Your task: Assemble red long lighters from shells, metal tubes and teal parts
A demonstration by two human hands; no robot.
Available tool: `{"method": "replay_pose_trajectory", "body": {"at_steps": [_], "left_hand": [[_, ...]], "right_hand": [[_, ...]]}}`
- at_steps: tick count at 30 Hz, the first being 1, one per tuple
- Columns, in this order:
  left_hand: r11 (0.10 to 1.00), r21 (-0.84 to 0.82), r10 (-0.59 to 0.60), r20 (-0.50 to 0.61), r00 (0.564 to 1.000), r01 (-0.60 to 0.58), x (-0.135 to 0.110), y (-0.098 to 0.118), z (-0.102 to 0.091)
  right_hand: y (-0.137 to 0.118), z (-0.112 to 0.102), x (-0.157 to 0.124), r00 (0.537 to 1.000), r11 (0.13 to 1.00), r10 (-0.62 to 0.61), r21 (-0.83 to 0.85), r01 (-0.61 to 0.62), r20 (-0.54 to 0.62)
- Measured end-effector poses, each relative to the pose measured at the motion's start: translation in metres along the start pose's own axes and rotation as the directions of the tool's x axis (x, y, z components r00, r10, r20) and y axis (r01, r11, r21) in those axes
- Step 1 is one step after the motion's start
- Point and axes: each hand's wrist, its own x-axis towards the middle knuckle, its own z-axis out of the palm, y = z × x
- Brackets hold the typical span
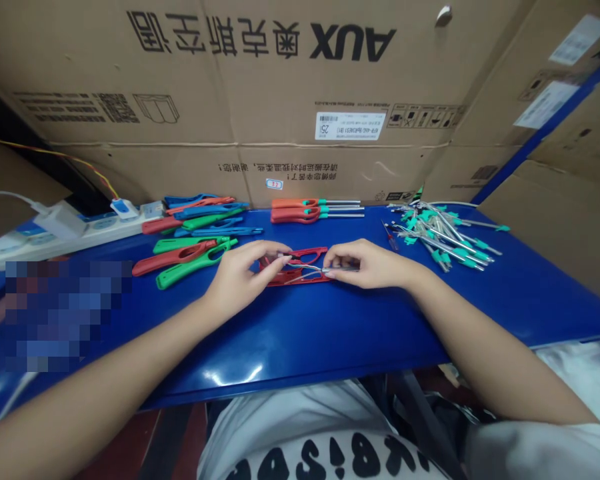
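Note:
On the blue table, red lighter casing halves [307, 277] lie open between my hands. My left hand [243, 270] is closed over their left end, thumb and finger pinching a small dark part [294, 257] with thin wires; its exact kind is unclear. My right hand [363, 263] pinches a thin metal lighter tube [349, 269] at the right end of the casing. Thin pale wires [307, 267] run between the two hands across the casing. My fingers hide part of the tube and casing.
Assembled orange-red lighters [295, 212] lie behind my hands. Several coloured casing halves [190, 260] are piled left. A heap of metal tubes with green ends [450, 233] and a small screwdriver-like tool [389, 235] lie right. A power strip [100, 230] and cardboard wall [260, 87] border the table.

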Motion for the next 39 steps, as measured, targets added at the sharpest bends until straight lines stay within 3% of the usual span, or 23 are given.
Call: {"method": "replay_pose_trajectory", "body": {"at_steps": [4,7,14,22,39], "left_hand": [[0.999,-0.043,0.016,0.119,0.993,-0.011,0.001,-0.006,0.002],[0.998,-0.060,0.043,0.194,0.980,-0.032,-0.001,-0.011,0.004],[0.993,0.034,0.097,0.316,0.944,-0.113,-0.005,-0.015,0.007],[0.982,0.126,0.086,0.365,0.927,-0.140,-0.004,-0.018,0.006],[0.991,0.115,0.018,0.407,0.913,-0.071,-0.005,-0.015,0.008]], "right_hand": [[-0.003,-0.010,-0.003,0.993,0.995,0.058,0.069,-0.066,0.103],[-0.004,-0.017,-0.004,0.991,0.991,0.087,0.091,-0.096,0.106],[0.001,-0.021,-0.006,0.946,0.925,0.291,0.210,-0.317,0.144],[0.011,-0.010,-0.001,0.977,0.980,0.196,0.009,-0.197,0.083],[0.014,-0.010,0.000,0.997,0.990,0.039,-0.138,-0.030,0.061]]}}
